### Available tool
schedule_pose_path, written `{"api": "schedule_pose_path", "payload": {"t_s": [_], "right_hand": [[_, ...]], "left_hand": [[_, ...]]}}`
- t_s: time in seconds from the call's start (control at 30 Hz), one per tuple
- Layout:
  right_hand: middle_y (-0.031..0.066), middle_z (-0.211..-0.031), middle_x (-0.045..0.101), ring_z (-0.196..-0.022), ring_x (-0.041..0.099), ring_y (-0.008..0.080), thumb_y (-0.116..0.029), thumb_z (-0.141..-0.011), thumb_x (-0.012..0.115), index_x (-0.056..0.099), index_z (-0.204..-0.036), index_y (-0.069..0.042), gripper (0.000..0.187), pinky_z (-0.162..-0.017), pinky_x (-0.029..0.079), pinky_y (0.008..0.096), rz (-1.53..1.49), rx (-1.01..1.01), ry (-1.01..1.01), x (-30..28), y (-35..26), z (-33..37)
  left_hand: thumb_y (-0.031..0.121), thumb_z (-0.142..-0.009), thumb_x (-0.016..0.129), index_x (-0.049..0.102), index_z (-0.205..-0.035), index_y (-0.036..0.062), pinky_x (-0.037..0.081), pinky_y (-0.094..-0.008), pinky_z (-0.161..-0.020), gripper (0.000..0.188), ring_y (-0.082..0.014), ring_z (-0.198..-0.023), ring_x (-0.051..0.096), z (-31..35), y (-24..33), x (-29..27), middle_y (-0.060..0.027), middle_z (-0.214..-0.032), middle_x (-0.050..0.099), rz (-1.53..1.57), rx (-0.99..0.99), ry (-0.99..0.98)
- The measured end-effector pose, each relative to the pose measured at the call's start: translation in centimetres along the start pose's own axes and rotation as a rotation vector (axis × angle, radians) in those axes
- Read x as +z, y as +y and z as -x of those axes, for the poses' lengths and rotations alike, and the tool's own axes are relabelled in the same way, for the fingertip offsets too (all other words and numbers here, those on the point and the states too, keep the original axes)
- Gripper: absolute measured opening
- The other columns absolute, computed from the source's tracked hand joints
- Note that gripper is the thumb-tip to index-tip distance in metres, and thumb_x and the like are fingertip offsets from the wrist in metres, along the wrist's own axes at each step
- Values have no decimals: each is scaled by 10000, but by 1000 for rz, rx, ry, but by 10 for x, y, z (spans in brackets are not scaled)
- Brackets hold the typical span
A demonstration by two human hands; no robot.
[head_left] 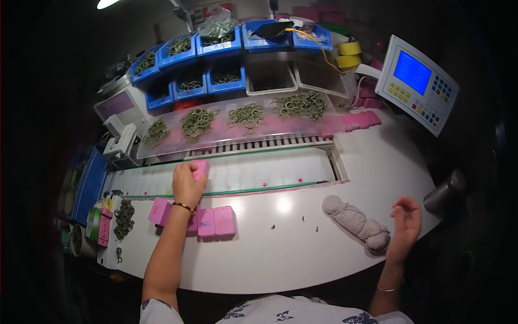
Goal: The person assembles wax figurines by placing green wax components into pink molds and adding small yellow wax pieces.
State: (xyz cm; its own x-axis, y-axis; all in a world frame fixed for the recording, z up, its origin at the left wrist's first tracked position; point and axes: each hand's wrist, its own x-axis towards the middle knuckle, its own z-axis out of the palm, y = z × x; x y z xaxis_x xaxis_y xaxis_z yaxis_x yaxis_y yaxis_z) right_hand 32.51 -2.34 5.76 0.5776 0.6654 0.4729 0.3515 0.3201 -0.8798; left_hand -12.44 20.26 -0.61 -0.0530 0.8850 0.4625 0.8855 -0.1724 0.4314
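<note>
The place looks like a workshop: a white bench (280,259) has a row of rollers (248,145) set into it, blue bins (213,50) stand in rows behind, greenish rings (198,123) lie in heaps, pink blocks (225,220) stand together, and a keypad console (422,96) (its screen (413,72) glowing blue) tilts at right.

Pink block (202,170), box-shaped, gripped in the left hand (188,183) over the pale green-edged strip (259,170); can't tell from here whether it touches. Nearer side: more pink blocks (225,220), ink-marked, bunched on the counter (302,262), leftmost askew.
</note>
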Motion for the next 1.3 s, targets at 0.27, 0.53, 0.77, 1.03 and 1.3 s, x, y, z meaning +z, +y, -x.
{"api": "schedule_pose_path", "payload": {"t_s": [0.27,0.53,0.77,1.03,1.3], "right_hand": [[25,-1186,572,-1065,527,114,-26,-956,611,584,-1221,-9,267,-939,448,253,246,-351,383,-141,34,-70],[89,-1372,513,-1245,458,287,-274,-866,741,548,-1305,-139,498,-1054,370,437,790,-255,410,-252,36,-156],[181,-1408,476,-1321,375,381,-418,-724,817,508,-1364,-113,775,-1066,384,499,1045,242,121,-255,36,-196],[208,-1227,573,-1087,605,295,-341,-726,831,489,-1334,4,778,-889,522,389,1154,145,81,-248,28,-206],[152,-1262,564,-1128,576,234,-348,-776,799,450,-1370,-2,771,-938,485,342,636,-2,315,-282,22,-222]], "left_hand": [[211,-797,748,590,-1010,20,434,-463,-917,326,-387,-1023,551,-23,-25,-5,-182,-1037,601,-284,59,59],[83,-805,742,559,-1169,8,421,-448,-980,414,-391,-1135,530,47,102,-39,-191,-1198,568,173,431,-17],[47,-775,750,593,-1110,9,459,-437,-913,371,-373,-1053,564,88,140,-54,-184,-1155,577,298,543,-120],[3,-774,712,582,-1105,-8,445,-434,-928,356,-365,-1072,551,107,132,-73,-185,-1164,577,290,496,-164],[26,-761,746,601,-1084,3,459,-443,-892,355,-372,-1036,560,120,126,-62,-186,-1139,588,318,521,-118]]}}
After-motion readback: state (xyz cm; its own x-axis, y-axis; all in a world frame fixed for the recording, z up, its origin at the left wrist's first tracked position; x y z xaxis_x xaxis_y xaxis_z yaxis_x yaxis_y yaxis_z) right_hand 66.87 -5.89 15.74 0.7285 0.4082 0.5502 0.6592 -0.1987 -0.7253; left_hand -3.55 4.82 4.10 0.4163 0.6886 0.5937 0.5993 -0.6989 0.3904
